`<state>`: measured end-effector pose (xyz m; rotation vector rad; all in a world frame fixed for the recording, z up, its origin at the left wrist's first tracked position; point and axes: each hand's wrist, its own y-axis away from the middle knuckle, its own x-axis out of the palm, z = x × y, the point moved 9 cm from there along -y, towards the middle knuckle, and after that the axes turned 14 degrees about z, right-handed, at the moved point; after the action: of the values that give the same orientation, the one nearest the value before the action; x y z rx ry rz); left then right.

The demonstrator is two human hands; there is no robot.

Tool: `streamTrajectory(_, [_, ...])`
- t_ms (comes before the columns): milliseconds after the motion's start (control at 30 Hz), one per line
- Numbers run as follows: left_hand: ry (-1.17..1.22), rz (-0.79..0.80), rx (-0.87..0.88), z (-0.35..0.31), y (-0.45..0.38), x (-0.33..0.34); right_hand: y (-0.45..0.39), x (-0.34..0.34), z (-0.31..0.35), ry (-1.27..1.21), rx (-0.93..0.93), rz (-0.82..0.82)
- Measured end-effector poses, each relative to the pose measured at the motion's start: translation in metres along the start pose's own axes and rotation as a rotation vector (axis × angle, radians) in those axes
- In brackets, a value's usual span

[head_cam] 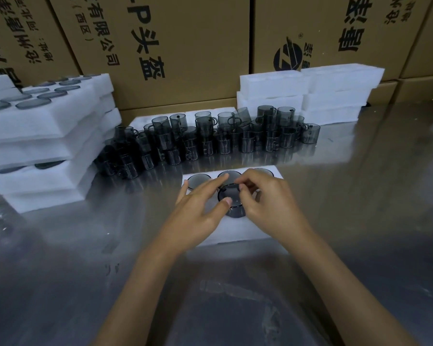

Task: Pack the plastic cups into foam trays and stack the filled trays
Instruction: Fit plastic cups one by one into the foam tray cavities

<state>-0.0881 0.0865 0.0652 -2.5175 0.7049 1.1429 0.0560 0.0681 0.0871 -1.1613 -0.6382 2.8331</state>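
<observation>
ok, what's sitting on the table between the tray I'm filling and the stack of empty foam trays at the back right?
In the head view, the crowd of loose dark cups stands between the foam tray and the empty trays.

Both hands over foam tray [238, 231] on steel table [360, 196]: left hand [200, 211] fingers extended, touching smoky cup [231, 203]; right hand [265, 198] pinching its rim.
</observation>
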Motion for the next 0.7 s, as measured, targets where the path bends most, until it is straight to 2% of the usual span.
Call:
streamTrajectory(100, [-0.113, 0.012, -0.020, 0.000, 0.000, 0.004, 0.000, 0.001, 0.006, 0.211, -0.063, 0.003])
streamTrajectory(200, [-0.274, 0.041, -0.023, -0.003, -0.001, 0.011, 0.001, -0.001, 0.001, 0.277, -0.072, 0.022])
streamTrajectory(333, [-0.363, 0.106, -0.090, 0.003, -0.003, 0.016, 0.001, 0.004, 0.000, 0.381, -0.112, 0.049])
streamTrajectory(533, [-0.299, 0.131, -0.151, 0.012, -0.006, 0.017, -0.002, 0.006, -0.003, 0.371, -0.095, 0.085])
streamTrajectory(700, [-0.249, 0.050, -0.098, 0.007, -0.003, 0.010, 0.001, 0.001, -0.001, 0.479, -0.082, 0.027])
